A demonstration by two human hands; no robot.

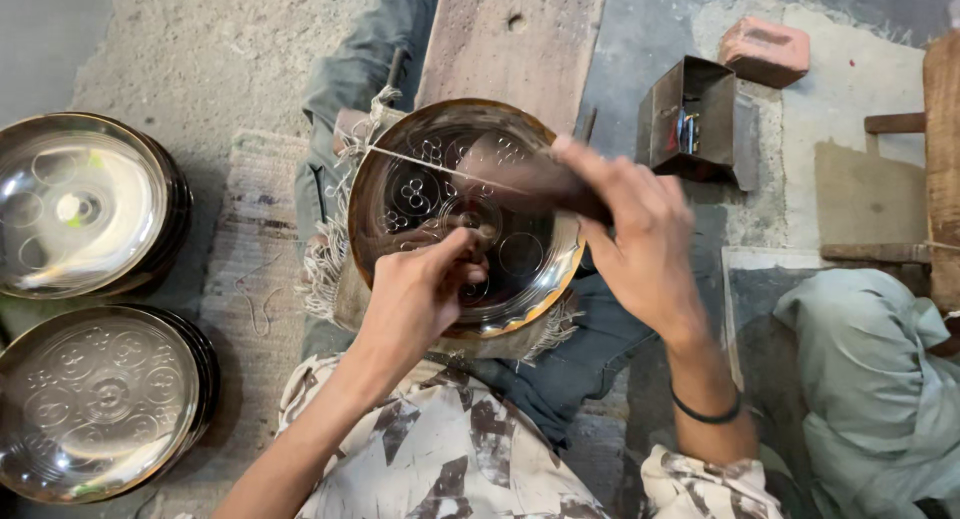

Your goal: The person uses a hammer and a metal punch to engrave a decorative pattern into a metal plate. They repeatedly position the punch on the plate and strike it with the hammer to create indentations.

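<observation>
Head view: hands busy over an engraved brass plate (465, 219) resting on the lap.
Two plate stacks (90, 299) lie far left on the floor; left hand (420, 294) pinches a small tool (478, 241) on the plate, right hand (640, 244) grips a blurred dark hammer (530, 179).

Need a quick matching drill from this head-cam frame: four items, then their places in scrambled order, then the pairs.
Items:
1. engraved metal plate
2. dark hammer
3. open metal box
4. red brick

Places:
A. top right, on the floor behind the box
B. on the person's lap, under both hands
C. gripped in the right hand
D. on the floor right of the plate, small tools inside

The left hand rests on the plate, pinching something small.

Pairs: 1-B, 2-C, 3-D, 4-A
</observation>
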